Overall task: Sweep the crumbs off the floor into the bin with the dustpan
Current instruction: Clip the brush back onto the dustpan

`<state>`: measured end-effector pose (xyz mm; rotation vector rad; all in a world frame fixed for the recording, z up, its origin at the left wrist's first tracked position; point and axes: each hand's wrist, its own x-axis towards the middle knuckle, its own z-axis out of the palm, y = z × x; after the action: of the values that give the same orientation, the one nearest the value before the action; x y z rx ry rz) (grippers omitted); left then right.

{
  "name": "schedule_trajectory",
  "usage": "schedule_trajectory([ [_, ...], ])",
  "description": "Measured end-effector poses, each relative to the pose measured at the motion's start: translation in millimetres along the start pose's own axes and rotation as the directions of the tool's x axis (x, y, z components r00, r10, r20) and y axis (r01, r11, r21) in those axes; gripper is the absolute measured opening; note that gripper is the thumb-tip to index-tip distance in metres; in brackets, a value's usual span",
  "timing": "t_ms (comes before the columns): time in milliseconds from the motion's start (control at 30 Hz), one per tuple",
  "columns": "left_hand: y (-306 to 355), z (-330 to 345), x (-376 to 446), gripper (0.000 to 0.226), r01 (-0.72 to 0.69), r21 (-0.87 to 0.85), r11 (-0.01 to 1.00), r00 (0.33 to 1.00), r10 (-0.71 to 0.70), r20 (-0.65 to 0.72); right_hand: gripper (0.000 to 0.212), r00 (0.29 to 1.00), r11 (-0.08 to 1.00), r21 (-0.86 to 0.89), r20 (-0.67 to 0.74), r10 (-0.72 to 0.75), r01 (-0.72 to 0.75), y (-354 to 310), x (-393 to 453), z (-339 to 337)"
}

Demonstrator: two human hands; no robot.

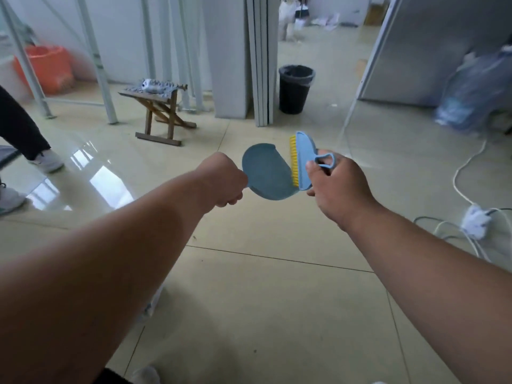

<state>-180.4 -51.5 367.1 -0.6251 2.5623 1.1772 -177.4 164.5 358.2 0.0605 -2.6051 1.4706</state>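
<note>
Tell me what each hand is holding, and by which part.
Left hand grips the dustpan by its handle, hidden in the fist. Right hand holds the brush by its looped handle.

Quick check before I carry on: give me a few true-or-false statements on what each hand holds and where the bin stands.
1. The left hand grips the dustpan. True.
2. The right hand is empty. False: it holds the brush by its handle.
3. The brush has yellow bristles. True.
4. The black bin lies tipped over. False: it stands upright, lined with a bag.
5. The dustpan rests on the floor. False: it is held in the air.
</note>
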Motion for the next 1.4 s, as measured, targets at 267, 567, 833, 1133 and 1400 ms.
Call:
schedule_trajectory([
  [267, 57, 72, -80, 0.018, 0.013, -0.578, 0.816, 0.971, 0.127, 0.202, 0.021, 0.954, 0.902, -0.341, -0.043, -0.296, 0.265, -4, -39, -72],
  [567, 49, 83, -105, 0.023, 0.071, -0.806, 0.587, 0.951, 0.203, 0.232, 0.037, 0.955, 0.874, -0.386, 0.15, -0.255, 0.294, -2, -59, -67],
  [833, 45, 76, -94, 0.029, -0.104, -0.773, 0.626, 0.918, 0.359, 0.167, 0.042, 0.94, 0.832, -0.439, 0.187, -0.285, 0.34, -7, -47, -34],
  [1133, 39, 82, -79, 0.04, -0.106, -0.809, 0.579, 0.915, 0.375, 0.148, 0.068, 0.969, 0.922, -0.321, -0.042, -0.243, 0.217, -1, -41, -34],
  [1400, 29, 97, -73, 0.036, -0.014, -0.819, 0.573, 0.914, 0.34, 0.222, 0.025, 0.928, 0.799, 0.479, 0.116, 0.354, -0.365, 22, -27, -24],
])
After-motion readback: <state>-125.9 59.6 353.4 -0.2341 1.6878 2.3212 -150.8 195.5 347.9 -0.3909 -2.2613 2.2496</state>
